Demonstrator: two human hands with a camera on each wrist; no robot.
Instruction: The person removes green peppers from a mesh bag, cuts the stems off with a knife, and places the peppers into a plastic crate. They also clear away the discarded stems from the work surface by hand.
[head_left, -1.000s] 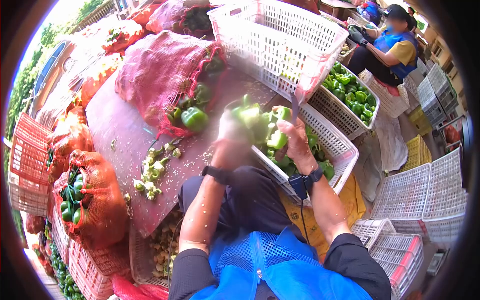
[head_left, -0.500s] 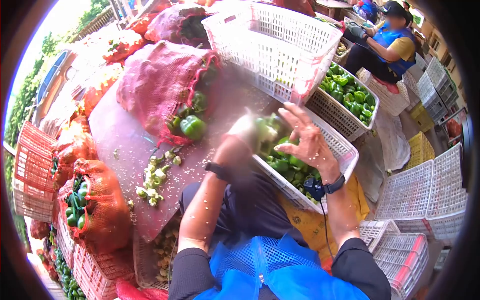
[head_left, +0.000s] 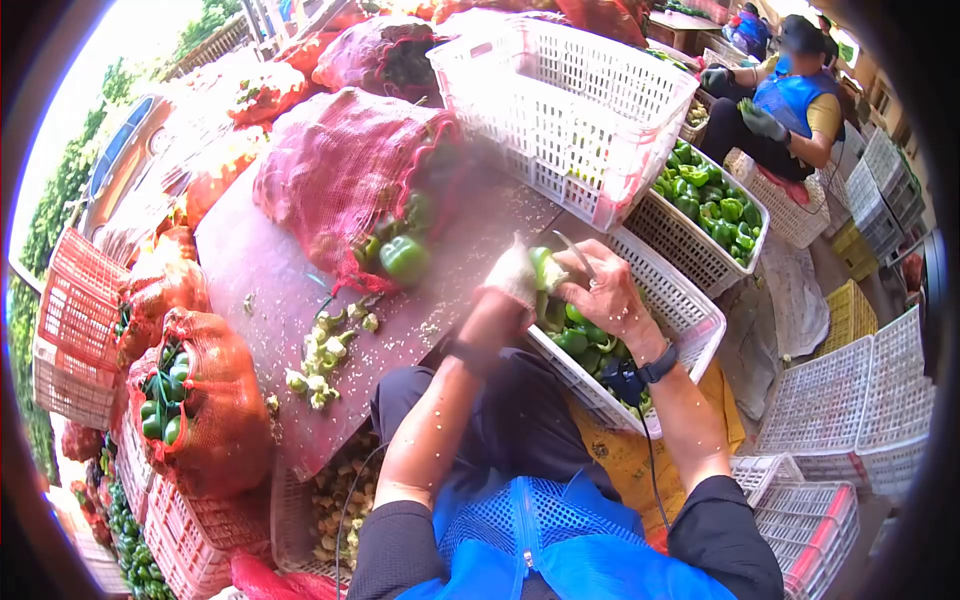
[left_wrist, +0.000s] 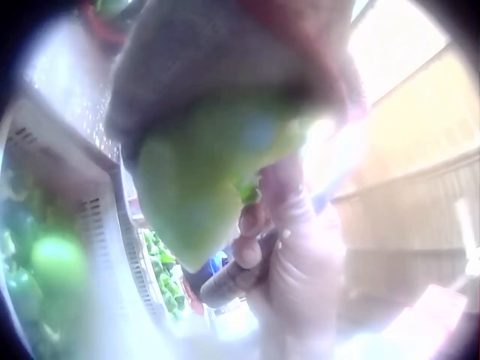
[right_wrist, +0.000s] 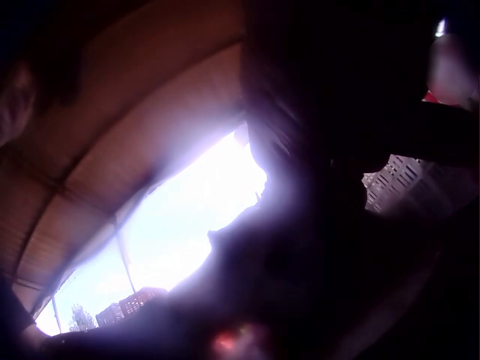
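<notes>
Watching from my remote seat, I saw the red worktop (head_left: 260, 280) fill the head view from 7 to 12 o'clock. A pink mesh sack (head_left: 340, 170) lay on it at 11 o'clock, with a loose pepper (head_left: 404, 258) at its mouth. A white tilted crate (head_left: 570, 90) leaned at 1 o'clock. The near crate (head_left: 690, 300) sat at 3 o'clock against the worktop's edge and held green pieces. The far crate (head_left: 740, 245), at 2 o'clock, was also full of green. A heap of cores (head_left: 325, 355) lay on the worktop at 8 o'clock.

The hands met just right of centre, above the near crate's inner rim. The left hand (head_left: 512, 275) was wrapped round a pepper (head_left: 545, 268) and held it up off the crate. The right hand (head_left: 605, 290) was clenched on a knife (head_left: 573, 250), whose blade touched the pepper's top. In the left wrist view I could see its fingers curled round the dark handle. The right wrist view was too dark to tell me anything.

Half a second earlier the right hand's fingers had been splayed over the near crate, apart from the pepper. They had since closed in and brought the blade onto it. I judged that cutting had resumed on this pepper. I could not tell whether it was already cored.
</notes>
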